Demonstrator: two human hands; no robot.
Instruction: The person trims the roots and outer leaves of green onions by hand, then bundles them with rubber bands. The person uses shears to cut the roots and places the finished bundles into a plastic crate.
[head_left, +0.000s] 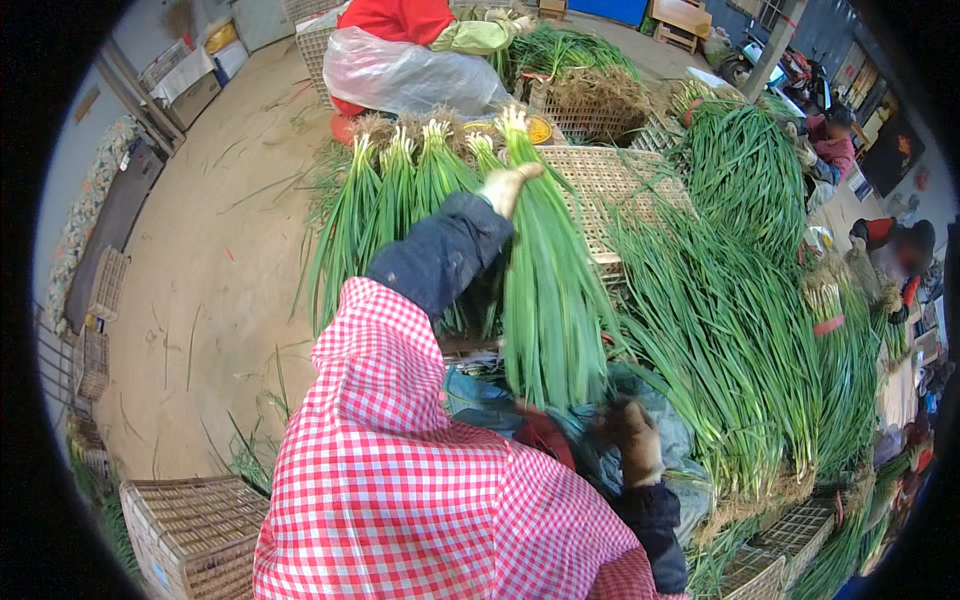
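Note:
My left hand (507, 189) reaches forward and grips a bunch of green garlic (551, 292) just below its white stem ends. The long leaves hang toward me. Left of it, several similar bunches (386, 191) lie in a row, roots pointing away. My right hand (639, 442) is low, near the leaf tips, over bluish-green plastic sheeting (671, 420); it is blurred, and whether its fingers hold anything is unclear. To its right spreads a big loose heap of green garlic (735, 330), roots toward me. My arms wear dark sleeves and a red-and-white checked garment.
A woven crate (611, 187) stands ahead, with another crate (600, 124) bearing rooted greens behind it. A co-worker (412, 60) in red sits at the far side. More people are at the right. One crate (195, 525) stands at lower left; leaf scraps litter the floor (195, 300).

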